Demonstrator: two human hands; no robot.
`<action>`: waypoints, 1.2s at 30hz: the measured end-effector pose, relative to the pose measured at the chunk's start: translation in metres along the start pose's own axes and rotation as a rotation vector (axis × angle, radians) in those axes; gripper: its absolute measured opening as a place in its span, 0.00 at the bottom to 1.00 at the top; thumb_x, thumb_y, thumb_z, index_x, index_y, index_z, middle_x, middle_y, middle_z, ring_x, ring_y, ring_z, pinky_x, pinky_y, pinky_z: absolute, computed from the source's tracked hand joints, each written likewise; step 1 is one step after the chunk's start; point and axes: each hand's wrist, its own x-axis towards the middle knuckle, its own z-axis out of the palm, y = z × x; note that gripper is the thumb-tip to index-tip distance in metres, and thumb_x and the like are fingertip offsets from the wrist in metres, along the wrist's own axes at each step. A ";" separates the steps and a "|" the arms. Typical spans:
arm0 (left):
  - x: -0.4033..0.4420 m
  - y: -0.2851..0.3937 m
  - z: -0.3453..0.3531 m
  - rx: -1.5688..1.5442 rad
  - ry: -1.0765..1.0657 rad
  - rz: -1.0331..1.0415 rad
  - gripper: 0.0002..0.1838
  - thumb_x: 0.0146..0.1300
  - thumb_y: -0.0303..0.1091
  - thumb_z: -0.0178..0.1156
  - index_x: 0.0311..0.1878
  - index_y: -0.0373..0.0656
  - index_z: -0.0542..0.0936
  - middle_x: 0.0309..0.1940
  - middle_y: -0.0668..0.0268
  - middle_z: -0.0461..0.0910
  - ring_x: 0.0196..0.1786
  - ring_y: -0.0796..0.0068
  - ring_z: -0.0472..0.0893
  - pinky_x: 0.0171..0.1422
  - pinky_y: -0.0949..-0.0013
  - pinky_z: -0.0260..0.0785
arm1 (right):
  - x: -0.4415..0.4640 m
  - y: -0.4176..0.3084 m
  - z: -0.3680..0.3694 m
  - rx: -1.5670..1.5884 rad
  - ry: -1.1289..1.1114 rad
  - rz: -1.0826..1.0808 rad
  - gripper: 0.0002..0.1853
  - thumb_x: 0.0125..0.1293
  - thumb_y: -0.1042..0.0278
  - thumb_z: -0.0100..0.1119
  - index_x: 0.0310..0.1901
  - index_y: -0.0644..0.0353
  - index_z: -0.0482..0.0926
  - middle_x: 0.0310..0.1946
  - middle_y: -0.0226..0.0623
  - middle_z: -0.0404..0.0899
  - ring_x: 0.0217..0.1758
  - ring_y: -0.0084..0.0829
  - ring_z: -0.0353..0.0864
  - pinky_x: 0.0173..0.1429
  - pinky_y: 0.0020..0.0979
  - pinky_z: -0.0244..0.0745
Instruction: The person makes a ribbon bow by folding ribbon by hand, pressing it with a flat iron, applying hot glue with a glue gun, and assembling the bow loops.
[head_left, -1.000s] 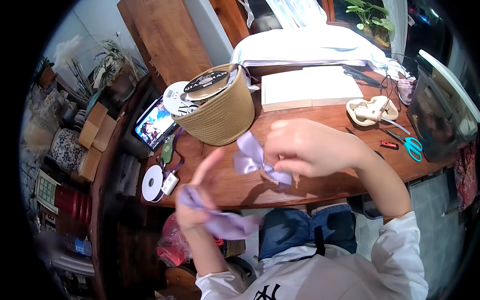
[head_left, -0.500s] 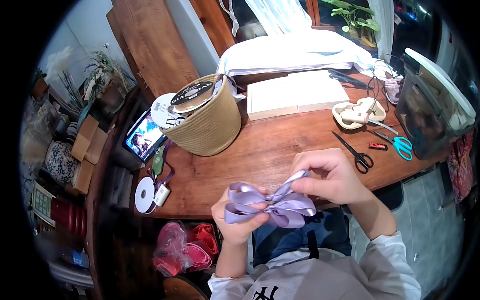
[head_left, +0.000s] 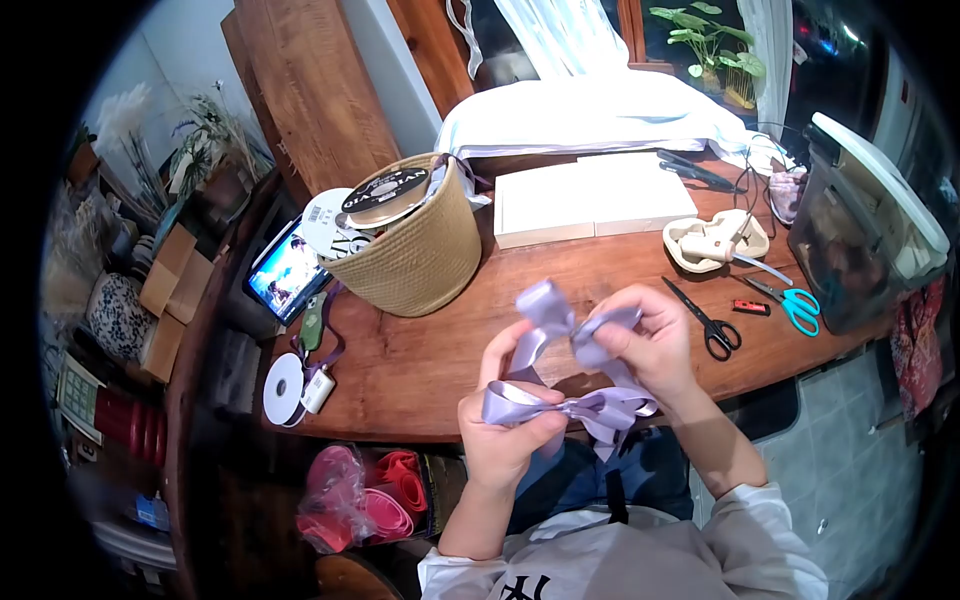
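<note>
A shiny lilac ribbon bow (head_left: 600,408) is pinched between the thumb and fingers of my left hand (head_left: 503,425), its loops spreading to the right. Just above it, my right hand (head_left: 652,342) grips a second lilac bow (head_left: 548,307) near its knot, with one loop standing up to the left. Lilac ribbon hangs between the two bows. Both hands are over the front edge of the wooden table (head_left: 400,370), above my lap. Parts of the ribbon are hidden by my fingers.
A woven basket (head_left: 420,260) holds ribbon spools. Left of it are a lit screen (head_left: 290,272) and a white spool (head_left: 284,388). White boxes (head_left: 590,200) lie behind. At right are black scissors (head_left: 715,325), teal scissors (head_left: 800,308), a glue gun (head_left: 715,243) and a plastic bin (head_left: 850,240).
The bows, bunched together half a second ago, are now apart, the second raised above the first in my right hand. Both hands have shifted slightly right, and my right hand has turned.
</note>
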 end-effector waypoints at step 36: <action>0.013 -0.007 0.016 0.092 0.275 -0.065 0.13 0.49 0.25 0.70 0.36 0.37 0.75 0.33 0.66 0.80 0.34 0.82 0.77 0.41 0.77 0.69 | 0.003 0.005 -0.008 -0.002 -0.228 0.159 0.08 0.52 0.76 0.61 0.36 0.66 0.77 0.33 0.33 0.79 0.35 0.19 0.77 0.40 0.20 0.70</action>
